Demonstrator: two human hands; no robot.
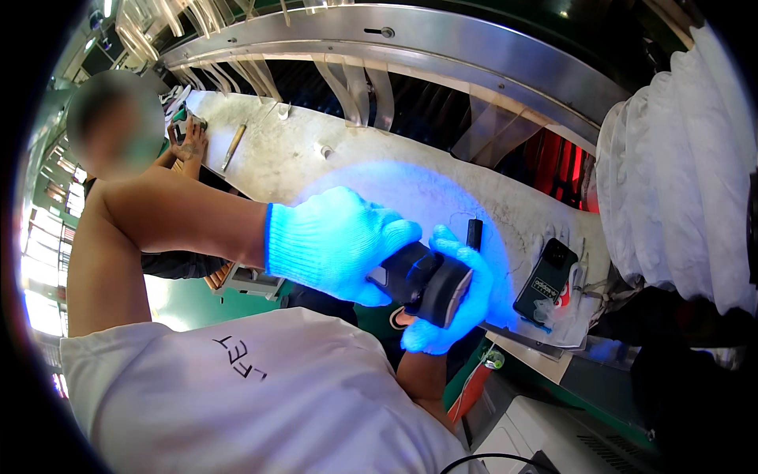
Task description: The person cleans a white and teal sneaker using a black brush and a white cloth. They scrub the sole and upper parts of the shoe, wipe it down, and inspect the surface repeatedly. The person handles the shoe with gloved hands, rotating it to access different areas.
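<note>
My left hand [339, 245] and my right hand [471, 288] wear knitted gloves that glow blue under a lamp's light. Between them they hold a black shoe [422, 278], as far as its curved, soled end shows; the fingers cover much of it. The left fingers grip its near left side, while the right hand wraps round the far right end. The shoe is held above the near edge of a pale worktable [260, 174], across which a round patch of blue light falls. A small black block [474, 235] lies on the table just beyond my right hand.
A dark phone [545, 280] and small white items lie at the table's right. A metal-framed conveyor [410, 35] with clear strips runs behind, glowing red inside. White fabric [671, 174] hangs at right. At left, a co-worker's hand [189, 141] holds something near a brush [234, 148].
</note>
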